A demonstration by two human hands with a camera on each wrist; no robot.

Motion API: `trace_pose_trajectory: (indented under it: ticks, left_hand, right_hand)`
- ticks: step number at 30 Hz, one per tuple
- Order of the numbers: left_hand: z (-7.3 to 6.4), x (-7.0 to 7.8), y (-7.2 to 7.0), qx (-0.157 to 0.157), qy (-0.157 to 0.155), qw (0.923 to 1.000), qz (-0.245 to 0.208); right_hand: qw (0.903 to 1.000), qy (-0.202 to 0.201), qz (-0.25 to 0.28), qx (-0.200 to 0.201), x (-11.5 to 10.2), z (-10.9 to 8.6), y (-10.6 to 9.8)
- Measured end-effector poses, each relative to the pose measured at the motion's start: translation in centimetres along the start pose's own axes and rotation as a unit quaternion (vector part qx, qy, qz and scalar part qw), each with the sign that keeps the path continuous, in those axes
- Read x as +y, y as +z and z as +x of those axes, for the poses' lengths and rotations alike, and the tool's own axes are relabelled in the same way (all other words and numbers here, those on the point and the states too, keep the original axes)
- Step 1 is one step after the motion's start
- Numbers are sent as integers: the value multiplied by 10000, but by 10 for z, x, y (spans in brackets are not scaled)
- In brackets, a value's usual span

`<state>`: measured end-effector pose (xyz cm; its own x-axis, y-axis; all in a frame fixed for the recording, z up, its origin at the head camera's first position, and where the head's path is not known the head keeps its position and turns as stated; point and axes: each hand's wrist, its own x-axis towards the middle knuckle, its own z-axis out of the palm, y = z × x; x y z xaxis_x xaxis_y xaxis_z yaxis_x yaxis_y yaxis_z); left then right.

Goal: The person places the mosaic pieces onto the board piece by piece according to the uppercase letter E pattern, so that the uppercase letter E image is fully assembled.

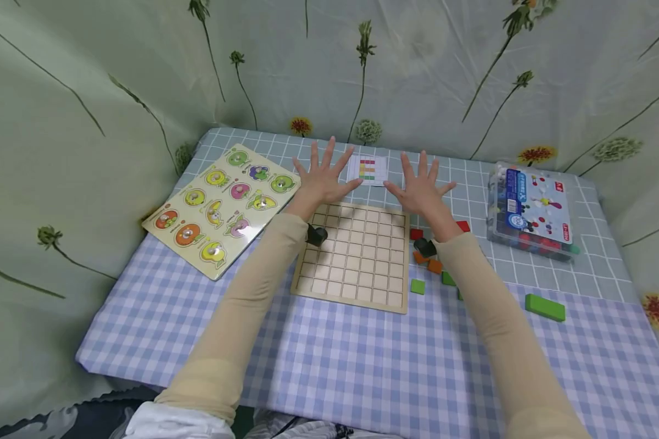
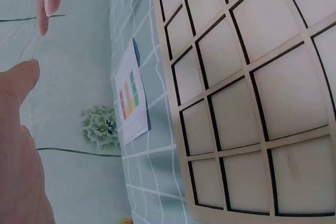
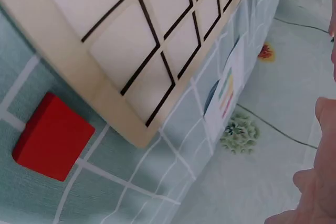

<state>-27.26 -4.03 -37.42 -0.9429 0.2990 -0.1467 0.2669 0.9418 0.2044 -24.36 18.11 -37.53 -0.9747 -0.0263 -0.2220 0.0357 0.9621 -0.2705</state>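
Observation:
Both hands are held over the far part of the table with fingers spread and straight, holding nothing. The left hand [image 1: 321, 180] is above the far left corner of a wooden grid board [image 1: 351, 256]. Near the board's far right corner is the right hand [image 1: 421, 190]. Between them, behind the board, lies a white pattern card [image 1: 367, 169] with rows of coloured squares. The board's cells hold no blocks. Beside its right edge lie red [image 3: 55, 136], orange [image 1: 435, 266] and green squares [image 1: 417, 286], some partly hidden by the right forearm.
A wooden fruit puzzle [image 1: 225, 204] lies at the left, its near edge by the left forearm. At the right stands a clear plastic case [image 1: 532, 210] with a printed label. A green block [image 1: 545, 307] lies nearer the front. Patterned curtains [image 1: 307, 67] enclose the table.

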Motion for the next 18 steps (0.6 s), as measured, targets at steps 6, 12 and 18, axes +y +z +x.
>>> trace_pose_trajectory:
  ticks: [6, 12, 18]
  left_hand:
    - [-3, 3, -2, 488, 287, 9984, 16]
    - [-17, 0, -8, 1006, 511, 9929, -384]
    - [-40, -11, -8, 1457, 710, 9814, -1029]
  right_hand:
    - [9976, -236, 303, 573, -1, -10, -6]
    - [9845, -642, 749, 1448, 2, -28, -13]
    - [9614, -1223, 711, 2362, 10, -46, -15]
